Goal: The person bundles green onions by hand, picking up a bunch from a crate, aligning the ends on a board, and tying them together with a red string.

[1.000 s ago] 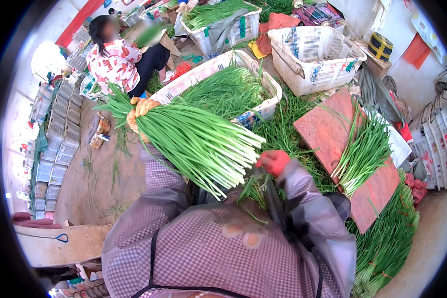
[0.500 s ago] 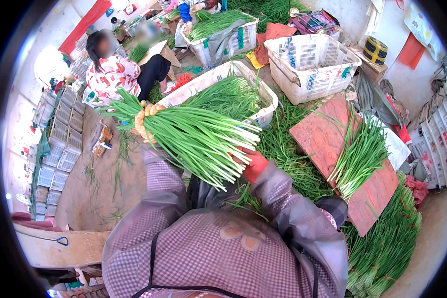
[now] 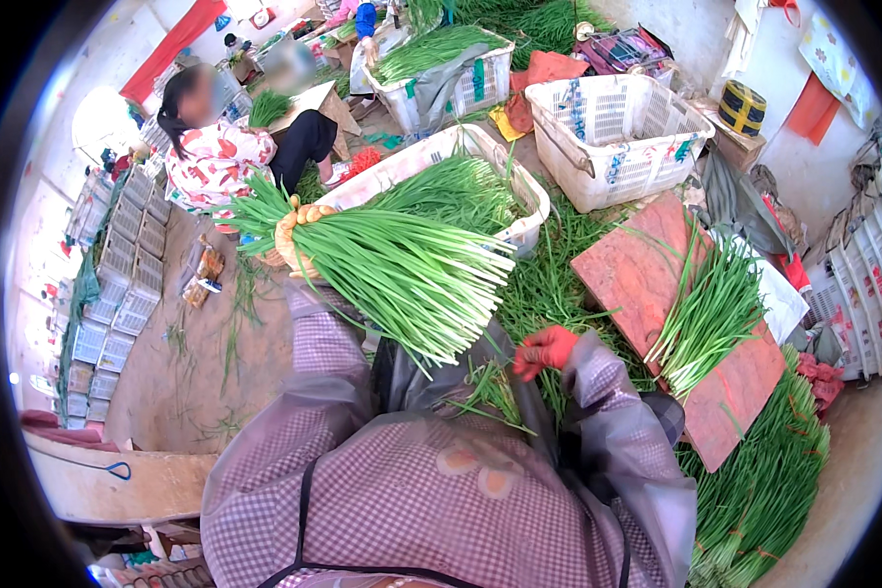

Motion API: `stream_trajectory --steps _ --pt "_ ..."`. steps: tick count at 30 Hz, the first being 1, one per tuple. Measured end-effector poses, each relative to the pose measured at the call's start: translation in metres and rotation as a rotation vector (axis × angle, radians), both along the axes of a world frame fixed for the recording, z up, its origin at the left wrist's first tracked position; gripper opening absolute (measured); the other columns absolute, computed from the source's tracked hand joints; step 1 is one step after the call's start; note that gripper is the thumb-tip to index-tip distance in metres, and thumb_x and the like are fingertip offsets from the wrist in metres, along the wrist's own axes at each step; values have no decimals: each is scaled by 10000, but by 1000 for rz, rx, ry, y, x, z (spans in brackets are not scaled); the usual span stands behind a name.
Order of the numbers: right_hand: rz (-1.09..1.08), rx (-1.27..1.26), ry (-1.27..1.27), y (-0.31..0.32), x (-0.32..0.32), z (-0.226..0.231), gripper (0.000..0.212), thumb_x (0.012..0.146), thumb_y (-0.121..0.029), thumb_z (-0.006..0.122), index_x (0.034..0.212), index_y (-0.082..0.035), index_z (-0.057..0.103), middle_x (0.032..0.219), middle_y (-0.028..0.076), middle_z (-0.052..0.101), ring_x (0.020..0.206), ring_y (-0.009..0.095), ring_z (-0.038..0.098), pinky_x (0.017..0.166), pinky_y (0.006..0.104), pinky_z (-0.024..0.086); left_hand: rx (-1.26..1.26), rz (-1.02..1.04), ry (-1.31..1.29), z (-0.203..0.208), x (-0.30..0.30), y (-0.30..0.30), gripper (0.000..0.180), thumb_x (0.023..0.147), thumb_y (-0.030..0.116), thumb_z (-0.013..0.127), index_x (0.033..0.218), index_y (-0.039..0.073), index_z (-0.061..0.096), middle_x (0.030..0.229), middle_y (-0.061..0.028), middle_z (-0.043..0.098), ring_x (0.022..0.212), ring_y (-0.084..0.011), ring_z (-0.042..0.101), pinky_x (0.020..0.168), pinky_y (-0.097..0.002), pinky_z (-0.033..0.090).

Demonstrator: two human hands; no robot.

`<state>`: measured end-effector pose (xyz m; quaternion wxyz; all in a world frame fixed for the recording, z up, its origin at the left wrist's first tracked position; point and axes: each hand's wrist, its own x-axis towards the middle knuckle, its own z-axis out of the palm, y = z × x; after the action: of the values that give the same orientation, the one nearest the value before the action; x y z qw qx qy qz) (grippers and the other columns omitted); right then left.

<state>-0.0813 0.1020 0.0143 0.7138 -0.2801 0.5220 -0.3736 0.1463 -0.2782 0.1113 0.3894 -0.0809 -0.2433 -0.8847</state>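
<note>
A large bunch of garlic chives (image 3: 392, 274) slants across the front of me, leafy tips to the left, pale cut ends fanned out to the right. Around its leafy part wraps my left hand (image 3: 300, 235) in a tan glove, closed on it. My right hand (image 3: 547, 351), in a red glove, is apart from the bunch, over the right side of my lap. Its fingers are curled together, and I cannot make out anything in them. Some loose chive scraps (image 3: 495, 394) lie on my dark-covered lap beside it.
A white crate (image 3: 544, 201) of chives stands ahead, another crate (image 3: 612, 147) behind it. At right, a reddish board (image 3: 617, 260) bears a loose pile of chives (image 3: 710, 314); tied bundles (image 3: 764, 490) lie beside it. A person (image 3: 220, 147) sits at far left.
My right hand has left the cut ends of the bunch and moved down and to the right, its fingers curling. My left hand keeps its hold on the chives, shifted very slightly.
</note>
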Motion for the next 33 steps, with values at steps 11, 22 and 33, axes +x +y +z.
stream_trajectory --steps 11,22,33 --pt "-703 -600 -335 -70 37 28 440 806 -67 697 1221 -19 561 1174 84 610 1073 175 567 923 319 450 -73 45 56 2 -18 16 87 813 125 538 801 39 540 751 -38 513 773 -179 487 872 -366 422" --pt "-840 -514 -356 -75 46 46 302 829 -57 666 1122 -4 614 1038 93 665 901 183 640 801 317 524 -34 165 -66 19 -24 33 119 785 141 558 727 42 525 717 -43 528 772 -181 521 874 -361 435" --pt "-329 135 800 -2 -52 -55 388 825 -193 687 1155 -4 613 1150 178 623 1078 226 578 920 354 454 88 369 -121 15 -34 23 98 767 119 524 696 60 492 656 -42 518 669 -198 515 777 -374 466"
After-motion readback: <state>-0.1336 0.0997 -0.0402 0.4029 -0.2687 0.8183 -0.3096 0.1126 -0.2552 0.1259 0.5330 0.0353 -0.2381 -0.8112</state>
